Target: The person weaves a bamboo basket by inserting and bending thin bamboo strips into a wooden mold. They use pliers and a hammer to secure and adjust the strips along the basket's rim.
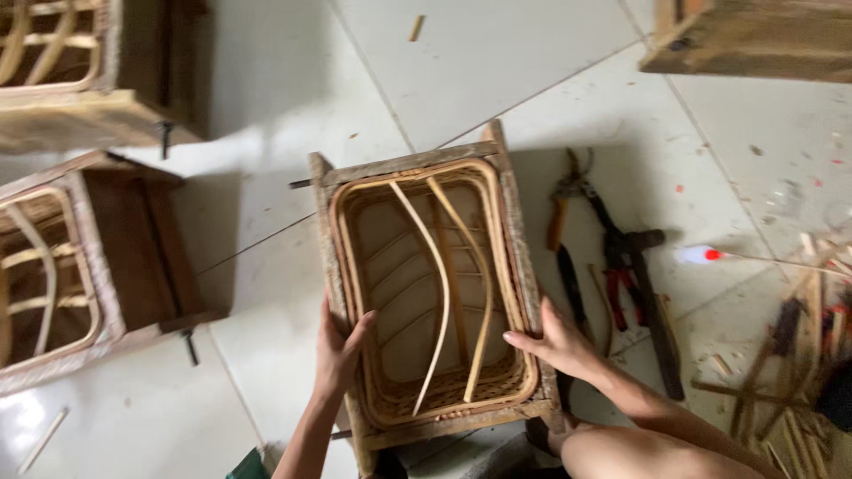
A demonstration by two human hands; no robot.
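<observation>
1. We look down from a head camera at a floor (497, 62) of large pale glossy tiles with thin dark joints, lit brightly enough to show soft reflections.
2. In the middle of the floor stands a rattan crate (430, 293), a rough wooden frame lined with coiled cane, its open top facing us. Two loose cane strips (444, 293) curve across the opening from the far rim to the near rim.
3. Our left hand (342, 350) grips the crate's left rim, fingers curled over the cane edge and clenched on it.
4. Our right hand (559, 341) rests flat on the crate's right rim, fingers spread toward the inside; its grip is loose, pressing rather than closed.
5. Just right of the crate, cutting pliers and other hand tools (612, 257) lie on the tiles, some with red handles.
6. Beyond them, toward the floor's right edge, we see a heap of cane offcuts and splinters (799, 355).
7. At the floor's left edge stand two similar crates (80, 266), one behind the other.
8. A wooden piece (754, 40) sits at the far right corner.
9. Small chips are scattered over the tiles.
</observation>
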